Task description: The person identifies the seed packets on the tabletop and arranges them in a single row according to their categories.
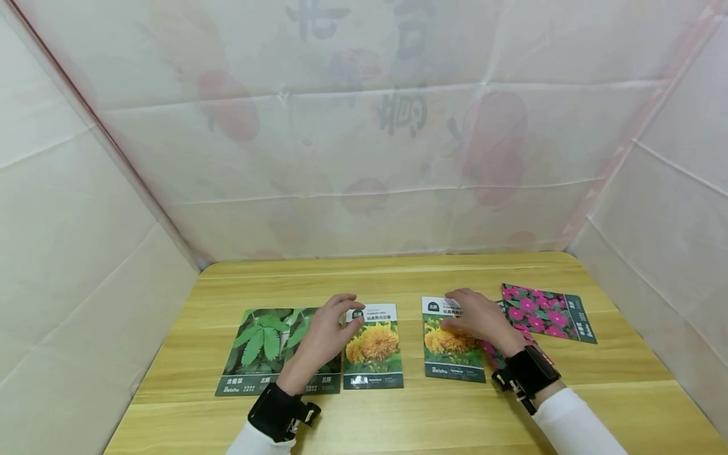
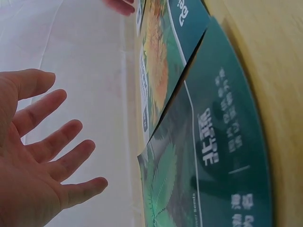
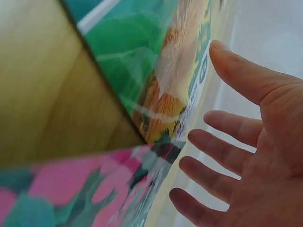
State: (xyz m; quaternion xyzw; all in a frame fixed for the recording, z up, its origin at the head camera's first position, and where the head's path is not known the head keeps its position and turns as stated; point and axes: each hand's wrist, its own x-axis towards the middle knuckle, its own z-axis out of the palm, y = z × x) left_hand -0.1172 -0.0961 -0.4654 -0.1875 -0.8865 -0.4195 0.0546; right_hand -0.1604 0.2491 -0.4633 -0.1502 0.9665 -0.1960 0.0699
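“Two hands are working over a wooden table (image 1: 370, 420) in the head view, yes?”

“Yes. Lower left of centre, the left hand (image 1: 328, 333) is reaching over a second mimosa packet (image 1: 330, 383), its fingers loosely bent and gripping nothing. The first mimosa packet (image 1: 256, 347) is lying farther left, and a teddy bear sunflower packet (image 1: 375, 347) is lying just right of that hand.”

“And the right hand (image 1: 483, 319)?”

“Right of centre, it is hovering over or touching another sunflower packet (image 1: 452, 361); I can't tell which. One pink-flowered packet (image 1: 493, 354) is showing partly behind that wrist; the outer pink packet (image 1: 548, 314) is lying at the right.”

“Left wrist view?”

“At the left of the frame, the palm is facing us, fingers spread, holding nothing. Mimosa is filling the lower middle, sunflower the top.”

“Right wrist view?”

“Fingers are spreading at the right, nothing in their grasp. Sunflower is occupying the top centre, pink flowers the lower left.”
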